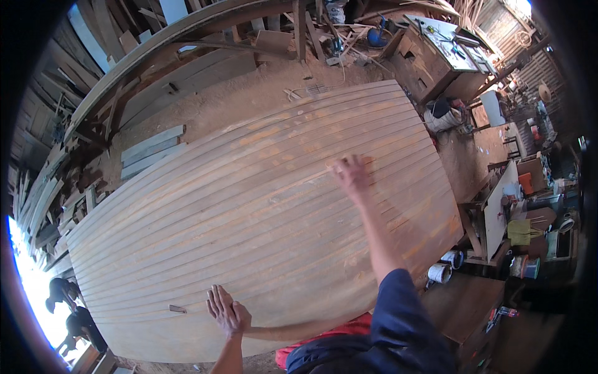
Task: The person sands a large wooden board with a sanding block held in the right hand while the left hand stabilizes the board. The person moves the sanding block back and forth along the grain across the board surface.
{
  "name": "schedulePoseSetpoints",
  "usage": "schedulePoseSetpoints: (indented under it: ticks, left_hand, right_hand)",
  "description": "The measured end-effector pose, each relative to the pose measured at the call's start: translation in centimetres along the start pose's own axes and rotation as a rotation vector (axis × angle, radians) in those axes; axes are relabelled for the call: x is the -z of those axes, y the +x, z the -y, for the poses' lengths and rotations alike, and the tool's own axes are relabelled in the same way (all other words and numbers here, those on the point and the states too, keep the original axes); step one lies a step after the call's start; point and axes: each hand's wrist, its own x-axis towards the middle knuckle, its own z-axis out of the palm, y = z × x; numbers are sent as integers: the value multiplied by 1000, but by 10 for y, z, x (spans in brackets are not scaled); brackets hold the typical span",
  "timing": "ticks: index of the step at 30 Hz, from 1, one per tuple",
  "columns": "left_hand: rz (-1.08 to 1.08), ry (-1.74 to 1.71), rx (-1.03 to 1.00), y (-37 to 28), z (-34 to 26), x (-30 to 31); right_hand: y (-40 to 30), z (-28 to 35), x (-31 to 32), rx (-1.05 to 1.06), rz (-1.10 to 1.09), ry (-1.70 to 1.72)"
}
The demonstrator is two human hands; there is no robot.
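Observation:
A large grooved wooden panel (261, 210) with orange-brown patches of filler or stain spreads out before me. My left hand (229, 311) lies palm down near its closer edge, fingers together and pointing away from me. To the left of that hand, a small flat piece (177, 309) rests on the wood. My right hand (351, 175) reaches to the upper right part of the panel, its fingers bent down towards the surface and blurred. A brownish-orange edge shows beside those fingers; whether they grip something cannot be told.
At the left edge, people (77, 313) bend forward near the panel's end. Grey boards (152, 152) lie on the ground beyond it. Upper right stands a wooden cabinet (430, 63) with tools on top. White paint cans (439, 273) stand beside the panel, near a brown box-like cabinet (467, 304).

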Motion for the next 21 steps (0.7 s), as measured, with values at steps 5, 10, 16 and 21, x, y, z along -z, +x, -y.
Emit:
schedulePoseSetpoints:
  ticks: [5, 10, 16, 21]
  left_hand:
    - [-9, 41, -16, 1, -4, 0]
    - [-25, 13, -9, 3, -11, 5]
    - [8, 2, 32, 9, -26, 12]
    - [-89, 32, 241, 3, -51, -12]
  right_hand:
    - [-4, 6, 5, -223, -89, -38]
    - [-17, 81, -23, 56, -31, 118]
    - [-16, -16, -16, 174, -125, 60]
    - [-5, -90, 27, -293, -56, 4]
